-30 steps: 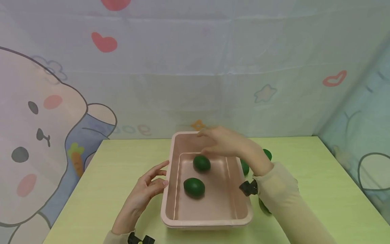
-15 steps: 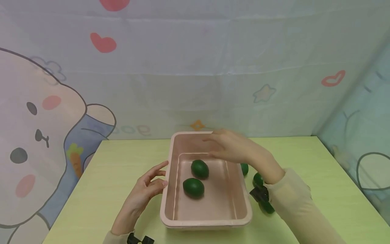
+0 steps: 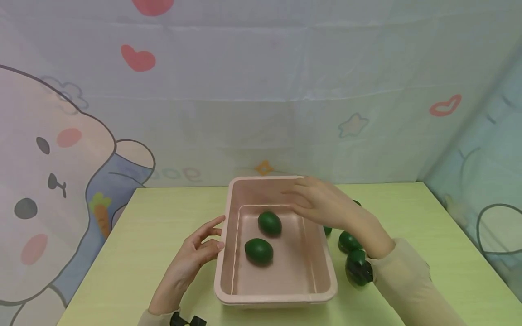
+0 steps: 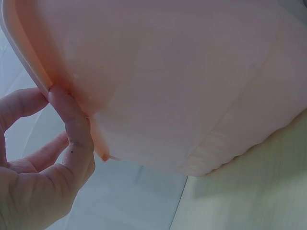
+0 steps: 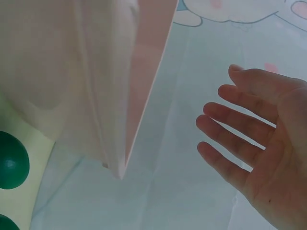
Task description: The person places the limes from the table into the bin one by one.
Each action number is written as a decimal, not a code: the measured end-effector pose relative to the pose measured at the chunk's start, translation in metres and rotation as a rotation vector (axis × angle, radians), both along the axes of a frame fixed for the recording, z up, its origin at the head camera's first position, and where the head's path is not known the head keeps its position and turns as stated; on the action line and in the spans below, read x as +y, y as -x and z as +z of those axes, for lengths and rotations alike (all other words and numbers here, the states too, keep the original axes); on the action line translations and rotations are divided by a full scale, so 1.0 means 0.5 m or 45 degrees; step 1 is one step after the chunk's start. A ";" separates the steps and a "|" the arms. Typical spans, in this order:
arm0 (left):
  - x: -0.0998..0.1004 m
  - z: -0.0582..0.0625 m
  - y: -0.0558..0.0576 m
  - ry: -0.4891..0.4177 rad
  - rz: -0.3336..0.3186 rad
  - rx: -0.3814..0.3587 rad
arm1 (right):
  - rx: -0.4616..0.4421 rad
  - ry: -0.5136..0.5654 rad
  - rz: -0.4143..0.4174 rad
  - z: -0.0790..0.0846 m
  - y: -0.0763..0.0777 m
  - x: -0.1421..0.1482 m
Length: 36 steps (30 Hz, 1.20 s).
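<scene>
Two dark green, oval, lime-like fruits lie in the pale pink plastic bin (image 3: 275, 298): a nearer one (image 3: 259, 251) and a farther one (image 3: 270, 223). At the bin's left side, my left hand (image 3: 191, 253) touches the rim with thumb and fingertips, the fingers loosely bent; the left wrist view shows the thumb against the wall under the lip. My right hand (image 3: 326, 203) hovers over the bin's right rear rim. In the right wrist view its fingers (image 5: 237, 122) are spread and relaxed, holding nothing.
Several more green fruits stand right of the bin on the light green table (image 3: 171, 203), among them one fruit (image 3: 349, 242) partly beside my right forearm. Behind the table hangs a printed cloth (image 3: 228, 90).
My right hand has drawn back to the right from above the farther fruit. That fruit has shifted slightly in the bin. The left hand has stayed at the rim.
</scene>
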<state>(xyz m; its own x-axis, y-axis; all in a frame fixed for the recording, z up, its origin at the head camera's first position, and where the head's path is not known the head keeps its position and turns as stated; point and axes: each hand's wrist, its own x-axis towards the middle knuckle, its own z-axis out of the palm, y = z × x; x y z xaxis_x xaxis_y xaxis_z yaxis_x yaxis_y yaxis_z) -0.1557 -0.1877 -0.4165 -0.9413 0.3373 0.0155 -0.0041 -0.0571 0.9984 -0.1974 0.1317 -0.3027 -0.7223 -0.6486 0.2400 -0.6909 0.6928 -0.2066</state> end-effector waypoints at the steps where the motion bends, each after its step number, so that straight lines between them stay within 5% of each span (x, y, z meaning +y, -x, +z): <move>1: 0.000 0.000 0.000 -0.001 -0.001 0.001 | 0.006 0.000 -0.006 -0.003 -0.001 0.003; 36: 0.001 -0.001 -0.001 0.005 0.013 0.007 | 0.091 0.263 -0.219 -0.135 -0.068 0.102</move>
<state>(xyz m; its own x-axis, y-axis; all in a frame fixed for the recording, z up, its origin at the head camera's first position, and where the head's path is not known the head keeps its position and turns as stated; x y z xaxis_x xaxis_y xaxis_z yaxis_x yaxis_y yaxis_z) -0.1553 -0.1874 -0.4171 -0.9445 0.3279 0.0191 0.0017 -0.0530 0.9986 -0.1636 0.1825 -0.3703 -0.7939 -0.4501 0.4087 -0.5847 0.7495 -0.3104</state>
